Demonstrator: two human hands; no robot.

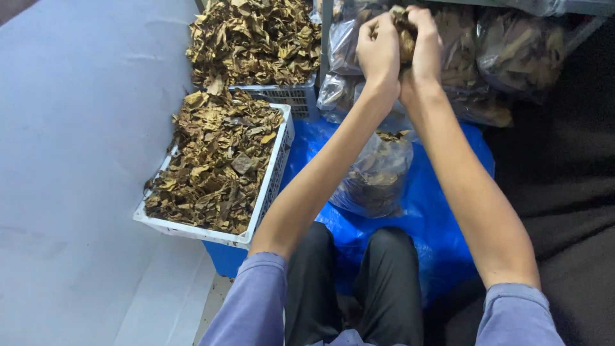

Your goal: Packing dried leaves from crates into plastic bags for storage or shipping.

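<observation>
1. Knees [349, 256] sit nearest, over a blue sheet [442, 211].
2. Both hands, left [379, 50] and right [424, 45], are raised with arms outstretched; each grip is closed on one clump of leaves [403, 29].
3. Better to squeeze gently, directly above the open bag [375, 173], so crumbs fall inside.

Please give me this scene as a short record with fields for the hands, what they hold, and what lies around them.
left hand: raised, closed on a clump of dried leaves
right hand: raised beside the left, gripping the same clump
below the hands: clear plastic bag, open, partly filled with dried leaves, on a blue sheet
to the left: white crate heaped with dried leaves; a second heaped crate behind it
behind: filled clear bags stacked on a shelf
person: seated, dark trousers, lilac sleeves
</observation>
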